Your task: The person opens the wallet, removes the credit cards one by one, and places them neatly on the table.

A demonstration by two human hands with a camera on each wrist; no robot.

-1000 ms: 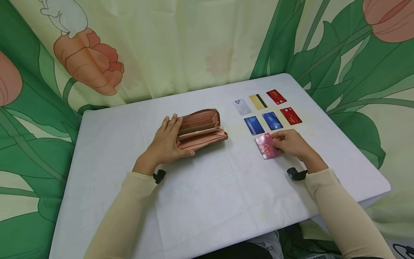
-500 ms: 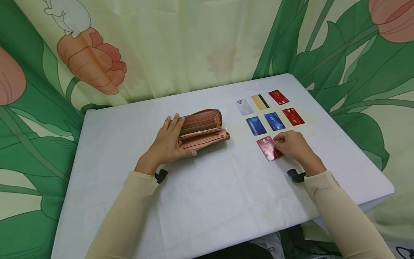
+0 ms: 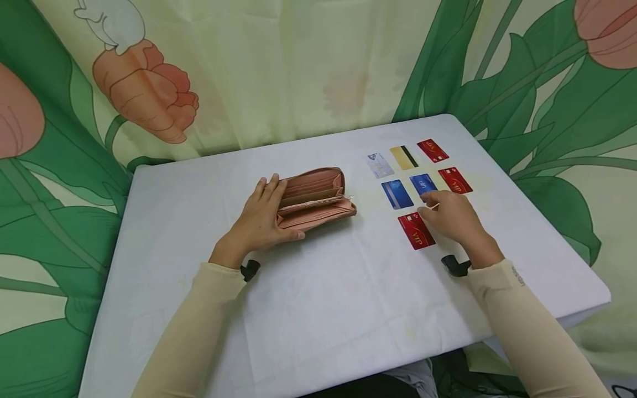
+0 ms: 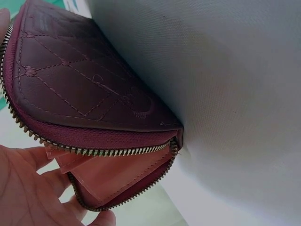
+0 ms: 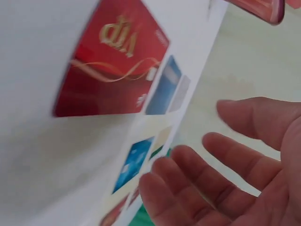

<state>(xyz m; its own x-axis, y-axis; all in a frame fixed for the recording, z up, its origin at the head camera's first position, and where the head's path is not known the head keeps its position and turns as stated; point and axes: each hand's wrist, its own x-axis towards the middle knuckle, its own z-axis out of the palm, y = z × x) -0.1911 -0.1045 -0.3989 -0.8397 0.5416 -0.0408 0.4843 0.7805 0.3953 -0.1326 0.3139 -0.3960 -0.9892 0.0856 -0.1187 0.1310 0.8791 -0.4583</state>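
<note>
A pink zip-around wallet stands unzipped on the table, its pleated compartments facing up. My left hand holds its left end, fingers at the far cover and thumb along the near side. In the left wrist view, the wallet's dark quilted cover and metal zip teeth show. My right hand hovers just right of a red VIP card, holding nothing; thumb and fingers stand apart in the right wrist view. Its fingertips partly cover a blue card in the head view.
Beyond the red VIP card lie another blue card, a silvery card, a gold card and two more red cards, one farther back. A patterned curtain hangs behind the white table.
The right hand has laid the red VIP card flat below the blue cards, let go of it and lifted slightly up and away. The left hand stays at the wallet.
</note>
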